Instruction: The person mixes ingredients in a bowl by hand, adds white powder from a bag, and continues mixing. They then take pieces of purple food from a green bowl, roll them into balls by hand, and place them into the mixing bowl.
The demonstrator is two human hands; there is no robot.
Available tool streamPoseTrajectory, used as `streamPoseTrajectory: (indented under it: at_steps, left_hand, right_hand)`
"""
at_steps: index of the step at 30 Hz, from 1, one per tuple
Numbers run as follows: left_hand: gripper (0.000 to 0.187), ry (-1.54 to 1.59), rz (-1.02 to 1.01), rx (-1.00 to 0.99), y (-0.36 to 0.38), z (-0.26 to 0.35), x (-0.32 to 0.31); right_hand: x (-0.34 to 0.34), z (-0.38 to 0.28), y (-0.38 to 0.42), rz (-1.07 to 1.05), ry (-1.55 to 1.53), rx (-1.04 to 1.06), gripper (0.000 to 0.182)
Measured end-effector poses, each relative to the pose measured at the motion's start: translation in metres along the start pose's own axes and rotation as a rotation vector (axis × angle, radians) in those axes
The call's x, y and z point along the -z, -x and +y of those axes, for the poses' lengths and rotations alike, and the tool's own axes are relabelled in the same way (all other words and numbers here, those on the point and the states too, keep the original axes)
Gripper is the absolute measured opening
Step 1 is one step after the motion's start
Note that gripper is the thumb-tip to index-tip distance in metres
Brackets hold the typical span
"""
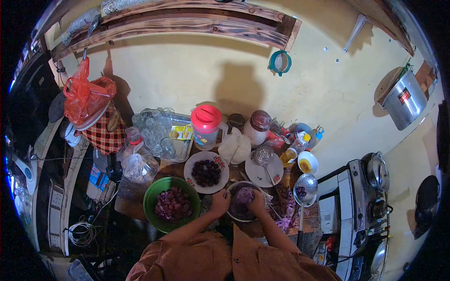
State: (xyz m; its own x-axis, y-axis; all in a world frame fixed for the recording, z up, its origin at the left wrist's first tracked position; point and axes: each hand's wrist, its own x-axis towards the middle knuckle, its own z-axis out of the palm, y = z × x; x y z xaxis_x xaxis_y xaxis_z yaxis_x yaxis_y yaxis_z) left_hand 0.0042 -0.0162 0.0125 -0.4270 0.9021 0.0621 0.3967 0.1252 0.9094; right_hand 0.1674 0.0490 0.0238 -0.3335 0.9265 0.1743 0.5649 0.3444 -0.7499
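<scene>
Both your hands are on the steel bowl [243, 202] at the near edge of the worktop [262, 229]. Left hand [220, 202] clamps the bowl's left rim, grip closed on it. Right hand [257, 201] sits over the right rim with fingers dipping toward the purple mash [244, 194] inside; the view is too small to tell whether that grip is pinching anything or just pressing.

The green bowl [171, 204] of purple chunks is just left of your left hand, nearly touching the steel bowl. The floral plate [206, 172] of dark pieces lies right behind it. A slotted ladle [305, 187] holding a few dark pieces rests to the right, near purple peel scraps [287, 213].

Risks: the steel bowl sits close to the worktop edge by your body, so hard pressing could tip or slide it off if the left hold slips. Your left elbow swings over the green bowl and could knock it. The ladle's handle runs off toward you beside your right forearm; a bump could flip it.
</scene>
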Motion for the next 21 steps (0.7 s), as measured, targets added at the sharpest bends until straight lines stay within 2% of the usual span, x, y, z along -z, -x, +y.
streamPoseTrajectory:
  at_steps: [5, 8, 10, 14, 16, 17, 19, 20, 21]
  left_hand:
    - [0.024, -0.025, -0.028, 0.043, 0.000, 0.004, 0.001]
    - [0.024, 0.018, -0.002, -0.015, 0.001, 0.005, 0.002]
    - [0.024, -0.015, -0.046, 0.050, 0.000, 0.009, 0.005]
    - [0.024, 0.031, 0.006, -0.010, 0.000, -0.007, -0.003]
    - [0.025, -0.060, -0.035, 0.005, -0.001, -0.003, 0.001]
    - [0.025, -0.062, -0.034, 0.004, 0.000, -0.001, 0.003]
    - [0.027, -0.052, -0.010, -0.036, 0.001, 0.002, 0.002]
    - [0.027, -0.051, -0.011, -0.042, 0.000, 0.003, 0.001]
    - [0.027, -0.041, 0.011, -0.051, 0.000, -0.001, -0.002]
  right_hand:
    - [0.004, -0.009, 0.002, 0.013, 0.031, -0.020, 0.027]
    - [0.004, -0.008, 0.003, 0.006, 0.037, 0.004, 0.028]
    - [0.000, -0.002, 0.003, -0.013, -0.041, 0.025, 0.035]
    - [-0.002, 0.010, 0.001, 0.022, -0.036, 0.010, 0.035]
    - [0.000, 0.007, -0.002, -0.116, -0.236, -0.005, 0.049]
    - [0.005, 0.007, -0.003, -0.116, -0.238, -0.003, 0.049]
    - [0.034, -0.025, -0.011, -0.324, -0.066, 0.061, 0.070]
    - [0.039, -0.026, -0.015, -0.318, -0.064, 0.062, 0.070]
    - [0.044, -0.026, -0.018, -0.471, -0.026, 0.108, 0.078]
